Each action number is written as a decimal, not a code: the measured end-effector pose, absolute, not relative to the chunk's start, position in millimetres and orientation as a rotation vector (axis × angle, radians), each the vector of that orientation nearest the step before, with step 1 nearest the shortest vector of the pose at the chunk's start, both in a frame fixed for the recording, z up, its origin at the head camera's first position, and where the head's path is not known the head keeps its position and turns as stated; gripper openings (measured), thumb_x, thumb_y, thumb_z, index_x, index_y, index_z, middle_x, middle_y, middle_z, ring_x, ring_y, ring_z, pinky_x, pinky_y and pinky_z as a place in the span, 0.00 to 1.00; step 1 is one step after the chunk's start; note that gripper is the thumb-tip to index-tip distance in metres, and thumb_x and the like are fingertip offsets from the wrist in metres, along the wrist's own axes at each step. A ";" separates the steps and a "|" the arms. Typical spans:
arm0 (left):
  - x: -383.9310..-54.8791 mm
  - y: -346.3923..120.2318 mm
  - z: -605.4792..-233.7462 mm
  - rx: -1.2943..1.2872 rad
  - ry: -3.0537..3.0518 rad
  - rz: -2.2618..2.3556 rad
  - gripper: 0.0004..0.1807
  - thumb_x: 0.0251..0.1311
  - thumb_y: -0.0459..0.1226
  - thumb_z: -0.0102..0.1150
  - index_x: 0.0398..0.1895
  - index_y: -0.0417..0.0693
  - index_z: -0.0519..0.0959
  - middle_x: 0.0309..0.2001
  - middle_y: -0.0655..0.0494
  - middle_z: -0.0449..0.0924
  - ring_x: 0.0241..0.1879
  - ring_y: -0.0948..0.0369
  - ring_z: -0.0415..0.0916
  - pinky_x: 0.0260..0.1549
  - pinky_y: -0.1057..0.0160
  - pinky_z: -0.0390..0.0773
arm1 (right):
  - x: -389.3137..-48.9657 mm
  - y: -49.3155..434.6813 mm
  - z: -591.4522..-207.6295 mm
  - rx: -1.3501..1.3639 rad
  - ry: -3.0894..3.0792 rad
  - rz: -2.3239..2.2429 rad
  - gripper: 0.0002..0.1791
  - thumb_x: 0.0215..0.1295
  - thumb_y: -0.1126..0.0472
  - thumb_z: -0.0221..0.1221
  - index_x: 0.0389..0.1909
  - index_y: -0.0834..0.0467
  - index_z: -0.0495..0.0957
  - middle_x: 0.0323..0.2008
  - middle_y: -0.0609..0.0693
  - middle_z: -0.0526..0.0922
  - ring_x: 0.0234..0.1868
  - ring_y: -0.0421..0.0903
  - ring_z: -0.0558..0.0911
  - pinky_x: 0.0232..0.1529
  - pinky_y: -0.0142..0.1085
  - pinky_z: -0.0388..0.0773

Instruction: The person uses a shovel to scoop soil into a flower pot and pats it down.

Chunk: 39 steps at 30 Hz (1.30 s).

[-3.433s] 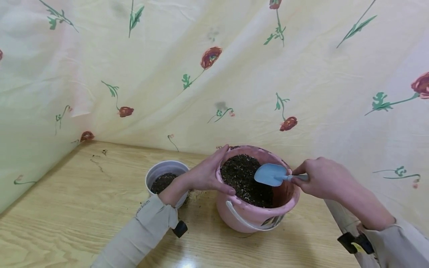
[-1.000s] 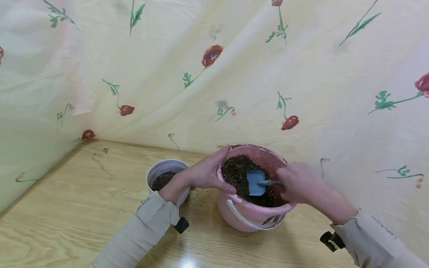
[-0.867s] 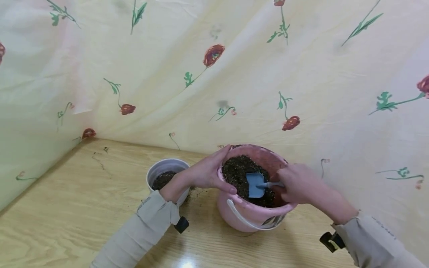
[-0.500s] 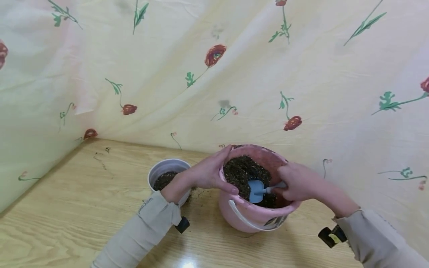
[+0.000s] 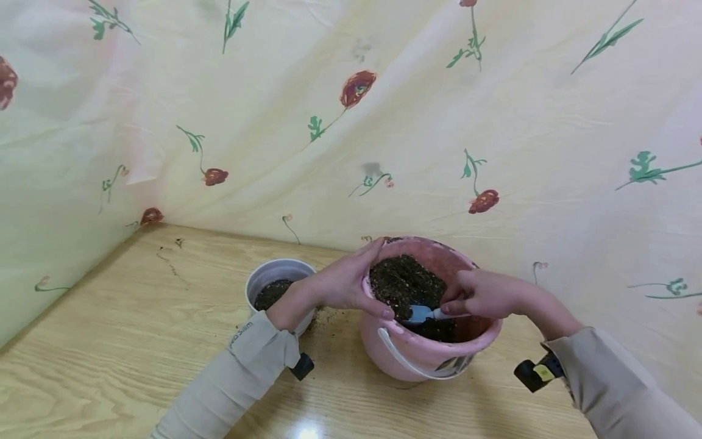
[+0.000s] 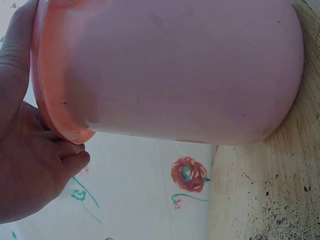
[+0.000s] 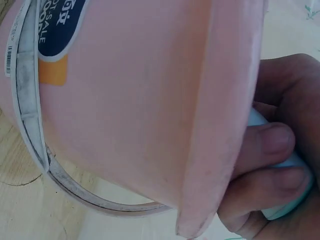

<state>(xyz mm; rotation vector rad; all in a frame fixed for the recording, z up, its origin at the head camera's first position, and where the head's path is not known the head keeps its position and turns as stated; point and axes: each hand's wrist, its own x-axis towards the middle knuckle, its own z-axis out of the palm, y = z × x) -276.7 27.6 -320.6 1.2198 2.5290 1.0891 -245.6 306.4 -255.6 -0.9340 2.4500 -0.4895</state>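
Note:
A pink bucket (image 5: 392, 356) with dark soil (image 5: 403, 277) inside stands on the wooden table. My left hand (image 5: 345, 285) grips its left rim, thumb on the near side; the left wrist view shows the fingers (image 6: 65, 155) curled at the rim. Inside the bucket, my right hand (image 5: 482, 296) holds a light blue hand trowel (image 5: 421, 314) by its handle. The blade is partly sunk in the soil, so its tip is hidden. In the right wrist view the fingers wrap round the trowel's handle (image 7: 290, 200), beyond the bucket wall.
A white pot (image 5: 258, 271) with some soil stands left of the bucket, partly behind my left wrist. Soil crumbs lie on the wooden table (image 5: 137, 341) between them. A flowered sheet (image 5: 263, 122) hangs at the back. The bucket's white handle (image 5: 403, 360) hangs down in front.
My right hand has moved from above the rim down into the bucket. The trowel blade, above the soil at first, has tilted and gone into it. My left hand keeps its grip.

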 end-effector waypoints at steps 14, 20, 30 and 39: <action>-283.4 31.3 -320.6 1.160 2.540 1.045 0.74 0.37 0.63 0.73 0.76 0.57 0.28 0.77 0.57 0.31 0.75 0.57 0.38 0.70 0.54 0.49 | -257.6 313.9 -258.8 -0.806 2.458 -0.635 0.12 0.69 0.59 0.56 0.35 0.60 0.85 0.18 0.43 0.73 0.18 0.35 0.67 0.22 0.30 0.68; -283.6 32.2 -319.5 1.165 2.543 1.044 0.74 0.38 0.63 0.73 0.77 0.57 0.28 0.77 0.58 0.31 0.75 0.57 0.39 0.70 0.55 0.49 | -255.2 317.8 -256.9 -0.763 2.530 -0.639 0.13 0.70 0.59 0.54 0.31 0.59 0.84 0.15 0.41 0.69 0.16 0.35 0.65 0.20 0.31 0.67; -281.1 33.4 -322.9 1.168 2.538 1.051 0.72 0.39 0.63 0.72 0.76 0.64 0.27 0.77 0.62 0.28 0.75 0.57 0.36 0.70 0.53 0.48 | -249.1 320.7 -260.0 -0.753 2.650 -0.570 0.12 0.68 0.55 0.57 0.34 0.58 0.85 0.15 0.40 0.67 0.17 0.36 0.66 0.20 0.31 0.67; -276.1 35.9 -324.3 1.149 2.559 1.045 0.72 0.39 0.65 0.71 0.75 0.64 0.26 0.76 0.63 0.27 0.75 0.57 0.38 0.70 0.53 0.51 | -233.9 324.6 -261.8 -0.798 2.774 -0.533 0.14 0.67 0.56 0.58 0.44 0.61 0.85 0.13 0.38 0.67 0.14 0.34 0.64 0.17 0.30 0.64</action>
